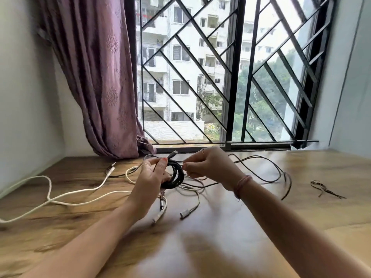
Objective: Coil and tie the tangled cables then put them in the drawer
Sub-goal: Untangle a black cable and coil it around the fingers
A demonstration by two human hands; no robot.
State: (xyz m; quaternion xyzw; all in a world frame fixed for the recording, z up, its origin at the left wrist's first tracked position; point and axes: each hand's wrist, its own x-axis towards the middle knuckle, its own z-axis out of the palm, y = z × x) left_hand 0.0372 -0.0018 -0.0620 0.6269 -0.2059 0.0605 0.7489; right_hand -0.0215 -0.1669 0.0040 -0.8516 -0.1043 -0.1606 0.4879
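Left hand (152,175) grips a nearly wound black coil (175,175); right hand (208,167) pinches its strand. White cables (60,195) at nine o'clock and ties (325,189) at three o'clock lie untouched; no drawer visible.

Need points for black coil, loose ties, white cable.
black coil (176,175): head view, right side of the loops.
loose ties (323,188): head view, middle of the bundle.
white cable (48,185): head view, bend at left.
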